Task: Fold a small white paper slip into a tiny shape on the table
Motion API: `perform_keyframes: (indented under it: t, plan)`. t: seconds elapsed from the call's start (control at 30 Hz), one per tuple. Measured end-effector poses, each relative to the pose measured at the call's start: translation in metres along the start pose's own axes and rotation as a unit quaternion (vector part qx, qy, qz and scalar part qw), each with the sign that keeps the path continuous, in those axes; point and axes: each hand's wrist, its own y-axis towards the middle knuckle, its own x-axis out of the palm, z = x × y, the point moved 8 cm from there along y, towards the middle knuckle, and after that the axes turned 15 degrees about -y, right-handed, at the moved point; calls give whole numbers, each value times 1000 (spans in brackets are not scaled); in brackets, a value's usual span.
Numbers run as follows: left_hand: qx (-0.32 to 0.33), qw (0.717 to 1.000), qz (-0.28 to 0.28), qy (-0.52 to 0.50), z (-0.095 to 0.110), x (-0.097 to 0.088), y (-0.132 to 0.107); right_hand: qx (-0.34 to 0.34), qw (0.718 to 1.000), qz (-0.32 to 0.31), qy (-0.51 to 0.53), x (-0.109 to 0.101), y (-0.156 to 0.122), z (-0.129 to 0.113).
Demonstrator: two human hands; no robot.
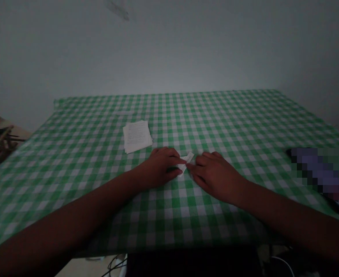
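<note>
1. At table centre, both hands meet over a small white folded paper [186, 161] lying on the green-checked tablecloth [229, 115].
2. Left hand [160, 166]: fingers curled down, tips pinching the paper's left end and pressing it flat to the cloth. Narrow grip, holding the paper.
3. Right hand [214, 173]: knuckles up, fingertips touching the paper's right edge, seemingly pressing or creasing. Closed posture on the paper; exact finger contact is hard to tell in the dim light.
4. Progress, judged: the paper is already folded into a narrow multi-layer strip or wedge, so several folds look done. Final shape is not readable; more creasing appears to be in hand.
5. Stack of white paper sheets [137, 135] at about 10 o'clock from the hands, near but apart, lying flat, faint print on top. It looks untouched, so more sheets seem left to work on.
6. Containers: none visible on the table. Nothing holds the paper or the stack; both lie straight on the cloth.
7. Blurred dark object [319, 169] at 3 o'clock, well apart near the right table edge; identity cannot be told.
8. Cables [116, 265] under the near table edge at 6 o'clock.
</note>
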Motion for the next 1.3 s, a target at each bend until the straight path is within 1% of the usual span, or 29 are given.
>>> perform_keyframes:
  t: [0.23,0.4,0.67,0.77,0.87,0.97,1.07,1.2,1.27,1.3]
  plan:
    - [5,1000,15,-11,-1,-1,1,-45,999,4,-1,-5,-1,-11]
    - [-1,1000,3,-14,0,-2,-1,-68,998,3,18,-4,-3,-17]
    - [8,1000,-20,-20,2,-4,-4,-110,988,1,112,-7,-6,-16]
    - [13,999,-41,-19,3,-3,-5,-94,987,11,132,-5,-4,-13]
    - [18,998,-56,-15,2,-2,-6,-65,992,18,108,0,-2,-9]
    - [24,998,-54,-10,3,-3,-7,-61,995,4,81,2,-3,-11]
    - [31,998,-55,-10,5,-4,-7,-82,994,-2,73,-1,-6,-19]
    - [36,998,-43,-20,8,-5,-6,-86,991,15,100,-6,-7,-20]
    - [31,999,-28,-21,8,-4,-5,-67,988,34,135,-7,-5,-13]
    - [25,999,-18,-18,7,-3,-4,-45,987,50,148,-7,-3,-7]
